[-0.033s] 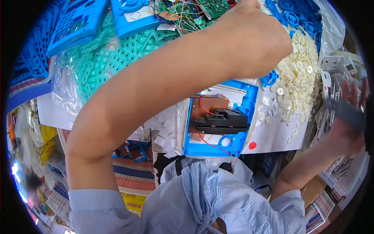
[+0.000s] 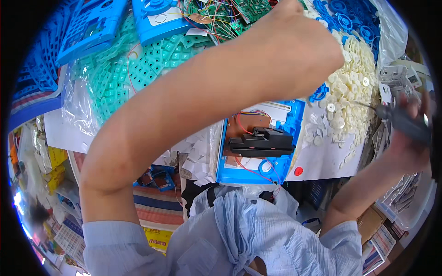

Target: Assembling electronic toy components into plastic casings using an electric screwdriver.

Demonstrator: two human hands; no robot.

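My left arm reaches across the table from the lower left. My left hand (image 2: 306, 50) is over the far side, between the blue plastic rings and the pile of cream discs; its back is toward me and its fingers are hidden. At the right edge, my right hand (image 2: 412, 145) is closed around a dark screwdriver (image 2: 410, 120), a little blurred, its thin shaft pointing left over the cream discs. In front of me lies an open blue plastic casing (image 2: 220, 172) with a brown circuit board (image 2: 252, 123), a black plastic mechanism (image 2: 262, 146) and thin coloured wires.
Cream plastic discs (image 2: 354, 83) heap up at the right, with blue ring parts (image 2: 345, 20) behind. Mint-green keypads (image 2: 170, 53), blue casings (image 2: 92, 32) and green circuit boards (image 2: 251, 9) fill the far left and middle. A red disc (image 2: 299, 171) lies near the front edge.
My right hand has turned the screwdriver, so its thin shaft now shows, pointing left. My left hand has shifted only slightly. The blue casing has stayed in place.
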